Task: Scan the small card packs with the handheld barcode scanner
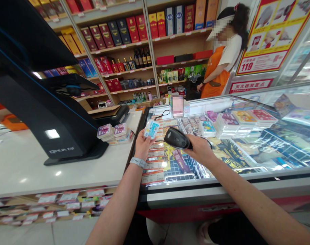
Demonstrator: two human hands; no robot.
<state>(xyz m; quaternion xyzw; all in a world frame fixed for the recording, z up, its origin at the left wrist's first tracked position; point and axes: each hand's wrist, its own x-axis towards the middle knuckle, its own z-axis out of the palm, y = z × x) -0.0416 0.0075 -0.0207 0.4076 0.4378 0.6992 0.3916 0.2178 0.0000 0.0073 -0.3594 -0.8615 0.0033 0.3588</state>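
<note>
A: Hands?
B: Both loaded. Left hand (142, 146) grips the blue-and-white pack (151, 129) near its lower end; right hand (199, 149) is wrapped round the handle of the black scanner (177, 138).
A: Pack location?
B: Above the freezer (190, 193), near its left border, just past the row of price labels (152, 166). Counter (78, 177) is further left.
A: What can't you see?
B: Right fingers mostly under the handle, so no view of any trigger. Scan window hidden too. Pack's underside and the left fingers behind it — blocked. Small print unreadable on my feed. Cord (163, 115) shows only in pieces. Both forearms cut off by the frame; pixelated patch (177, 106) at the far edge, can't identify it.
A: Orientation?
B: Scanner's long axis runs roughly left-right, head toward the pack, handle dropping to the right. Pack — printed face up at me, far end leaning right.
</note>
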